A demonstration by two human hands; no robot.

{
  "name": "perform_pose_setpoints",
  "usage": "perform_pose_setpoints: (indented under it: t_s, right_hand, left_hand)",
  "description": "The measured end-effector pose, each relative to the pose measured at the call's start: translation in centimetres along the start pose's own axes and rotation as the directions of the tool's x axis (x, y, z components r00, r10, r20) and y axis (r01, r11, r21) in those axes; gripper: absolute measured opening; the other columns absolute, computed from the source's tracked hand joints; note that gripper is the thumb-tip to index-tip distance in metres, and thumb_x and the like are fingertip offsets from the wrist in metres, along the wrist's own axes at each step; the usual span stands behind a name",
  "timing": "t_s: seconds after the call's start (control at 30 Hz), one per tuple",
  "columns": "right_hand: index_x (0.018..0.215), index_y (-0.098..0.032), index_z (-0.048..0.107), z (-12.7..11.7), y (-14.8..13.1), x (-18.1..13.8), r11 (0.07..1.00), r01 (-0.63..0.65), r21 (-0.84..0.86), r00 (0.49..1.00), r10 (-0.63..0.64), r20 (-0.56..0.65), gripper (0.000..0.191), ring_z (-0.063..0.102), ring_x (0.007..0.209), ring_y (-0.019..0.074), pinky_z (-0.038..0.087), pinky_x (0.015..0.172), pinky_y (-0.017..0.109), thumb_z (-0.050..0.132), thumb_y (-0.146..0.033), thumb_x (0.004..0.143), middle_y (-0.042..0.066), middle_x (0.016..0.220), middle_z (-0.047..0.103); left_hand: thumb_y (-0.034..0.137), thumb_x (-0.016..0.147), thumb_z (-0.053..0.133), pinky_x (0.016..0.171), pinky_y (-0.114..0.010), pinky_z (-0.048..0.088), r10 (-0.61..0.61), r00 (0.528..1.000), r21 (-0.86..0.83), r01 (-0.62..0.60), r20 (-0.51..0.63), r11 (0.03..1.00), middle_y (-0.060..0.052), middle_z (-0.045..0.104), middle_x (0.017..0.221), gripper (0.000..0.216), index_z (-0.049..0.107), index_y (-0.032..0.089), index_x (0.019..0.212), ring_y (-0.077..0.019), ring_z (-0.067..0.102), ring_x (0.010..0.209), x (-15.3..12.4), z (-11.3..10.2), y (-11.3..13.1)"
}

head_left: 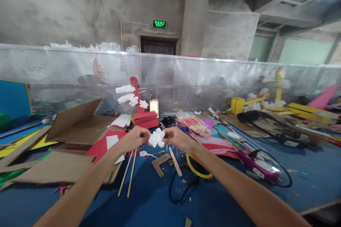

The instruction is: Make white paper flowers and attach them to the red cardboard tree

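Between my two hands is a white flower-like piece (157, 137) with several short ruffled petals; whether it is paper or foam I cannot tell. My left hand (139, 138) pinches it at its left side, fingers closed. On the opposite side, my right hand (181, 139) grips its edge with thumb and fingers together. Just behind stands a red cardboard piece (146, 120) with a curled red upright (134, 81), and similar white pieces (125, 89) hang beside it. Below the hands lie a white plastic spoon (147, 154), an L-shaped cardboard strip (159, 166) and a pinkish stick (175, 162).
Cut cardboard (61, 166) and red sheets (97, 145) cover the left of the blue table (106, 211). Two thin wooden sticks (128, 175) lie near the middle. To the right are a yellow ring (195, 170), a purple corded device (258, 166) and a black strapped object (274, 131). A perforated metal partition (181, 78) stands behind.
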State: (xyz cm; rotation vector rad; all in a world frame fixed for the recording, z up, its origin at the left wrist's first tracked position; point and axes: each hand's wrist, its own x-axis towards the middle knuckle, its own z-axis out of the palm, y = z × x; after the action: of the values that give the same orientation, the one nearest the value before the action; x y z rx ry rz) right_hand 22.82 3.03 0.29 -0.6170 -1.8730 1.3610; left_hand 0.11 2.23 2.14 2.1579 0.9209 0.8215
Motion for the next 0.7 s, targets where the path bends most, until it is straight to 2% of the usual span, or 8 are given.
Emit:
perform_pose_setpoints:
  t_s: [0.1, 0.2, 0.27, 0.37, 0.5, 0.63, 0.7]
  right_hand:
    - [0.086, -0.012, 0.069, 0.2, 0.2, 0.5, 0.992, 0.081, -0.1, 0.985, -0.095, -0.145, 0.027, 0.061, 0.072, 0.0155, 0.047, 0.069, 0.028, 0.075, -0.03, 0.067, 0.005, 0.08, 0.068]
    - [0.087, -0.014, 0.068, 0.5, 0.3, 0.9, 0.969, 0.129, -0.212, 0.918, -0.197, -0.344, 0.026, 0.062, 0.075, 0.0186, 0.048, 0.072, 0.031, 0.073, -0.03, 0.067, 0.005, 0.08, 0.068]
    - [0.087, -0.015, 0.068, 0.6, 0.4, 1.0, 0.952, 0.148, -0.269, 0.883, -0.249, -0.397, 0.022, 0.062, 0.077, 0.0197, 0.048, 0.074, 0.032, 0.07, -0.031, 0.071, 0.005, 0.081, 0.068]
    - [0.088, -0.016, 0.068, 0.5, 0.6, 0.8, 0.945, 0.179, -0.275, 0.871, -0.282, -0.402, 0.023, 0.062, 0.077, 0.0197, 0.048, 0.074, 0.032, 0.067, -0.034, 0.074, 0.005, 0.081, 0.068]
    - [0.088, -0.015, 0.065, 0.2, 0.9, 0.8, 0.967, 0.138, -0.214, 0.911, -0.208, -0.355, 0.027, 0.061, 0.073, 0.0174, 0.047, 0.071, 0.03, 0.068, -0.037, 0.073, 0.003, 0.078, 0.066]
    - [0.086, -0.014, 0.062, -0.4, 0.1, 0.8, 0.97, 0.08, -0.231, 0.945, -0.147, -0.292, 0.028, 0.06, 0.072, 0.0161, 0.046, 0.07, 0.029, 0.072, -0.035, 0.07, 0.004, 0.08, 0.066]
    - [0.084, -0.015, 0.061, -0.7, -0.7, 0.7, 0.959, 0.085, -0.27, 0.952, -0.158, -0.261, 0.025, 0.061, 0.075, 0.0163, 0.046, 0.071, 0.029, 0.072, -0.033, 0.07, 0.004, 0.081, 0.066]
  left_hand:
    - [0.029, 0.074, 0.058, 0.045, -0.019, 0.027, -0.063, 0.998, -0.074, 0.063, -0.005, 0.995, 0.002, 0.054, 0.054, 0.02, 0.065, 0.012, 0.068, -0.0071, 0.037, 0.046, 0.1, 0.6, 0.1]
    - [0.037, 0.076, 0.06, 0.041, -0.019, 0.024, -0.1, 0.995, -0.212, 0.096, -0.009, 0.973, 0.005, 0.046, 0.045, 0.027, 0.064, 0.012, 0.067, -0.0057, 0.032, 0.039, 0.4, 1.7, 0.4]
    - [0.042, 0.076, 0.061, 0.039, -0.018, 0.023, -0.132, 0.991, -0.31, 0.114, -0.038, 0.944, 0.006, 0.043, 0.042, 0.032, 0.063, 0.012, 0.067, -0.0052, 0.031, 0.037, 0.5, 2.6, 0.6]
    - [0.042, 0.075, 0.064, 0.038, -0.018, 0.025, -0.162, 0.983, -0.368, 0.118, -0.091, 0.922, 0.002, 0.054, 0.051, 0.031, 0.063, 0.012, 0.071, -0.0049, 0.035, 0.038, 0.7, 3.6, 0.7]
    - [0.042, 0.077, 0.063, 0.043, -0.019, 0.033, -0.118, 0.989, -0.263, 0.091, -0.088, 0.96, -0.002, 0.063, 0.062, 0.03, 0.063, 0.012, 0.073, -0.0076, 0.046, 0.045, 0.7, 3.5, 0.1]
    - [0.042, 0.08, 0.058, 0.059, -0.023, 0.043, -0.013, 0.997, -0.136, 0.002, -0.082, 0.991, -0.005, 0.069, 0.076, 0.03, 0.067, 0.013, 0.08, -0.014, 0.059, 0.065, 1.4, 1.4, -0.7]
    - [0.042, 0.079, 0.06, 0.065, -0.024, 0.045, -0.036, 0.974, -0.11, 0.011, -0.222, 0.994, -0.005, 0.07, 0.079, 0.029, 0.068, 0.014, 0.081, -0.0164, 0.061, 0.071, 2.3, -0.4, -1.4]
